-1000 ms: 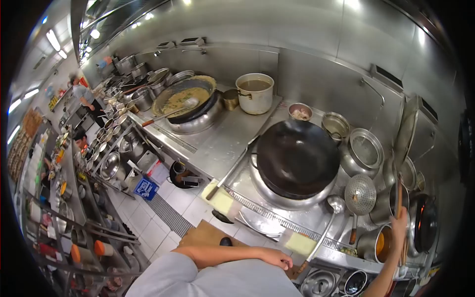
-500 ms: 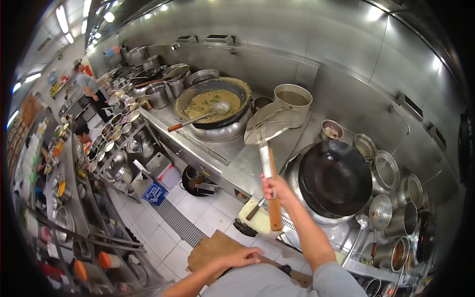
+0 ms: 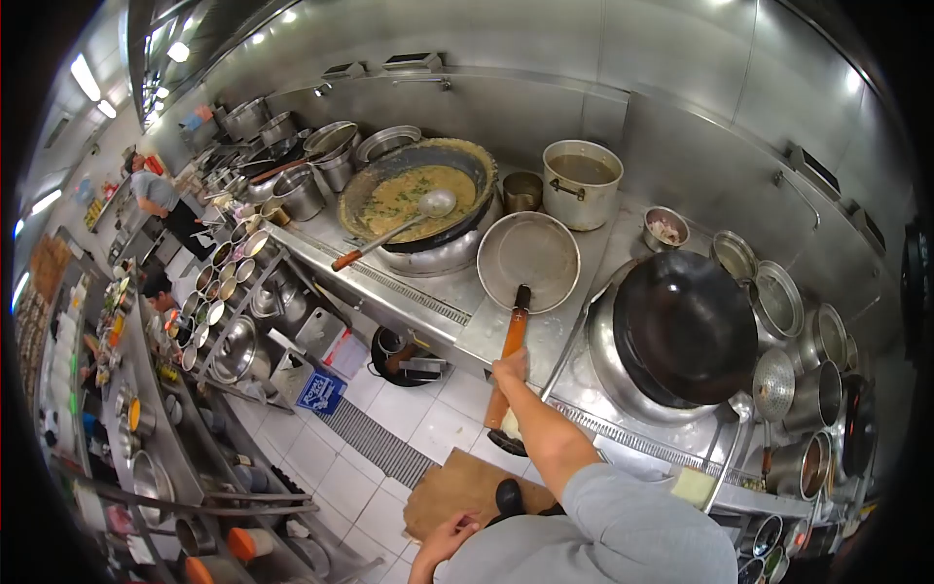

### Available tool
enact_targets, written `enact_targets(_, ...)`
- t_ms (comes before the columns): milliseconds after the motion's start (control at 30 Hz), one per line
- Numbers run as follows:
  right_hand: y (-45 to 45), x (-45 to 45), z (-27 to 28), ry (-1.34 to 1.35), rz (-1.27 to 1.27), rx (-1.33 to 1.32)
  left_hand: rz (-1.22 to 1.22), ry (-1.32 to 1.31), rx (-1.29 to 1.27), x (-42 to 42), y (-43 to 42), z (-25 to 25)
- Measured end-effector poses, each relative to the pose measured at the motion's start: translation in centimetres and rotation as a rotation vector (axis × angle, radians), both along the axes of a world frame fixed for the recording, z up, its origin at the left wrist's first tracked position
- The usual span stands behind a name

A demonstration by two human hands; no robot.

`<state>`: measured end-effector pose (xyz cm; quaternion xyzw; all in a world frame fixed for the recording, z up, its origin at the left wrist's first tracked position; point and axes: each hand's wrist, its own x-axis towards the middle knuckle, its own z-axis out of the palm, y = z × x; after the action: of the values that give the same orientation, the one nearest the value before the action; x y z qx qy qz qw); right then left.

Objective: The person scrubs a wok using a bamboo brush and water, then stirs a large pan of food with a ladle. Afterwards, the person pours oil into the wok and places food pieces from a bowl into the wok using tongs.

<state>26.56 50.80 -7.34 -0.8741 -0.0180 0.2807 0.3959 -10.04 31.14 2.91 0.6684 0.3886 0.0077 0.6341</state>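
My right hand [image 3: 510,368] is wrapped round the long wooden handle [image 3: 516,336] of a round strainer [image 3: 528,261] with what looks like fine mesh. The strainer's round bowl is over the steel counter, its inner side facing up toward me. My left hand [image 3: 449,535] hangs low by my waist, fingers loosely bent and apart, holding nothing. Left of the strainer, a large wok [image 3: 355,219] holds a yellowish-brown liquid with green bits, and a ladle [image 3: 438,202] rests in it. A dark wok [image 3: 686,326] sits on the burner to the right.
Behind the strainer are a tall steel pot [image 3: 582,202] of liquid and a small metal pot [image 3: 522,192]. A metal bowl [image 3: 665,230] holds pale pieces. A perforated skimmer [image 3: 774,384] and several pots stand far right. A blue box [image 3: 321,389] is on the floor. Two people are at the far left.
The strainer has come down and turned so its round inside faces up. My right hand has moved left and lower with it. My left hand has dropped lower and its fingers have bent.
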Motion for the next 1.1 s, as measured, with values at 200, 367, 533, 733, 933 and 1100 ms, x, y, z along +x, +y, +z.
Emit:
enact_targets(200,0.2,0.1,-1.6,0.062,0.004,0.155,0.113,-0.087,0.655,8.0,9.3,-1.1)
enact_targets(367,-3.7,-1.6,4.7,0.19,0.176,0.188,0.083,-0.107,1.013,20.4,18.4,-3.1)
enact_targets(533,-19.1,-1.8,5.9,-0.08,0.868,0.515,-0.058,0.154,0.949,24.1,20.3,-5.8)
enact_targets(733,-45.5,-2.5,10.5,0.052,0.445,0.178,-0.165,0.003,0.772,23.4,23.1,-10.9)
enact_targets(933,-68.4,-7.9,3.2,-0.565,0.32,-0.308,-0.2,0.0,0.789,22.6,23.8,-9.1)
enact_targets(1100,-76.7,-16.6,-4.0,0.166,-0.275,-0.248,-0.243,-0.036,0.924,23.3,22.8,-9.3)
